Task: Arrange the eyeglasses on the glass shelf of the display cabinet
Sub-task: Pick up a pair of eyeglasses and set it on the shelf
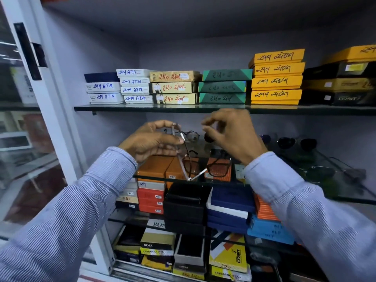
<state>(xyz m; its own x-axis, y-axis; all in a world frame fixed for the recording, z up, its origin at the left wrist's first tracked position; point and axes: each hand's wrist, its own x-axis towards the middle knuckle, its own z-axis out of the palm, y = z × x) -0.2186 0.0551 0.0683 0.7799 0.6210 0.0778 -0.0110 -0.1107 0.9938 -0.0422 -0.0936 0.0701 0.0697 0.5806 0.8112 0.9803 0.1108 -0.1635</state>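
Note:
My left hand (150, 139) pinches a pair of thin-framed eyeglasses (188, 157) by one side, just above the middle glass shelf (345, 198). One temple with a white tip hangs down and open toward the shelf's front edge. To the right, close to the frame, my right hand (230, 135) hovers with curled fingers and nothing clearly gripped in them. Dark sunglasses (286, 142) stand in a row at the back of the same shelf on the right, and more thin glasses (317, 171) lie in front of them.
The upper glass shelf (122, 108) carries stacks of labelled boxes: white, beige, green, yellow (276, 81) and black. Orange boxes (154, 166) show under the middle shelf, with many more boxes stacked lower down. The white cabinet frame (50, 94) stands at the left.

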